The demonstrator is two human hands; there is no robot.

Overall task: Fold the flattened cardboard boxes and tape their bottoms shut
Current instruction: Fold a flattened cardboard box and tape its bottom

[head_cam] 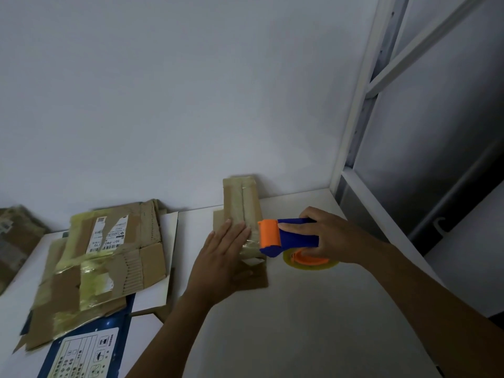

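The box point(241, 203) looks light and bendy; left hand point(221, 256) presses flat on it, right hand point(328, 236) grips the tape roller point(291, 238) beside it.

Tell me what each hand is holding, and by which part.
The right hand grips the tape dispenser by its blue handle. The left hand holds nothing; it lies flat, fingers straight, pressing on the folded cardboard box.
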